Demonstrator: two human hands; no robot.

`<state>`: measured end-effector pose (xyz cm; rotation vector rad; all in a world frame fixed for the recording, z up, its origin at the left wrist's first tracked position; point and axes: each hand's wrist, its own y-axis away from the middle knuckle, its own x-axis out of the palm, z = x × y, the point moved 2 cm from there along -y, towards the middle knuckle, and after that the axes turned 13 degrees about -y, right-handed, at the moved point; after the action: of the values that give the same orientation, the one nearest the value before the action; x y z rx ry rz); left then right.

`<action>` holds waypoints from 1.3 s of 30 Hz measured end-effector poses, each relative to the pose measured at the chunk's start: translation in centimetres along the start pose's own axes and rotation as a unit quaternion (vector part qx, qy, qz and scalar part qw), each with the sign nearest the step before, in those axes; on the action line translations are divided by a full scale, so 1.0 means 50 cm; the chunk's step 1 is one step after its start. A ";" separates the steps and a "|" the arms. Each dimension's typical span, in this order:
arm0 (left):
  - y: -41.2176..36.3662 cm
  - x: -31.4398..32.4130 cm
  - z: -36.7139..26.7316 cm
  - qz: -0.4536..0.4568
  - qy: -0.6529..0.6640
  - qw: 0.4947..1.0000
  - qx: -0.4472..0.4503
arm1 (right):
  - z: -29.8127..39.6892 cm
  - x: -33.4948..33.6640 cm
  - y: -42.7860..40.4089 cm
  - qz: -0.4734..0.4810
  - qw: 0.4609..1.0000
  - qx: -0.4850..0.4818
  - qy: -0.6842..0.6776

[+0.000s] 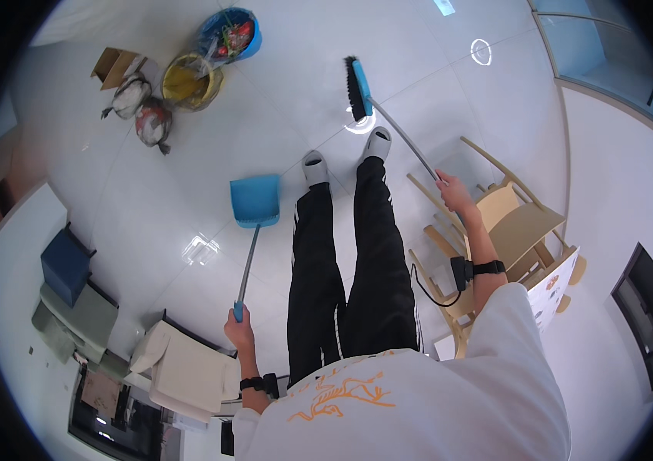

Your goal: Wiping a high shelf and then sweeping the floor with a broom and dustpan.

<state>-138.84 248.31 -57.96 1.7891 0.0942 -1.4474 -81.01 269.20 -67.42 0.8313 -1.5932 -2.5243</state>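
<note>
My left hand grips the handle of a long-handled blue dustpan, whose pan is on the floor left of my feet. With my right hand I hold the metal pole of a broom. Its blue head has dark bristles and is ahead of my right foot, at the upper middle of the view. Broom and dustpan are well apart. Each of my wrists bears a black strap with a small device. Any dirt on the floor between the tools is too small to tell.
Ahead left stand a blue bin with waste, a yellow-lined bin, tied bags and an open cardboard box. Wooden chairs are close on my right; padded seats stand at the left.
</note>
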 end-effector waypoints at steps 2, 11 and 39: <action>-0.008 -0.002 -0.020 -0.006 0.002 1.000 0.020 | -0.006 -0.028 0.024 0.003 0.998 0.030 -0.050; -0.050 -0.029 -0.158 -0.014 0.000 0.996 0.091 | 0.109 0.051 0.041 0.120 0.984 -0.106 -0.077; -0.117 -0.056 -0.721 -0.036 -0.164 0.930 0.328 | -0.148 -0.169 0.011 -0.156 0.934 -0.014 -0.322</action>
<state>-114.58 275.71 -58.35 2.0244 -0.5646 -1.9661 -70.50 265.45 -65.89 0.2587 -1.6580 -3.2814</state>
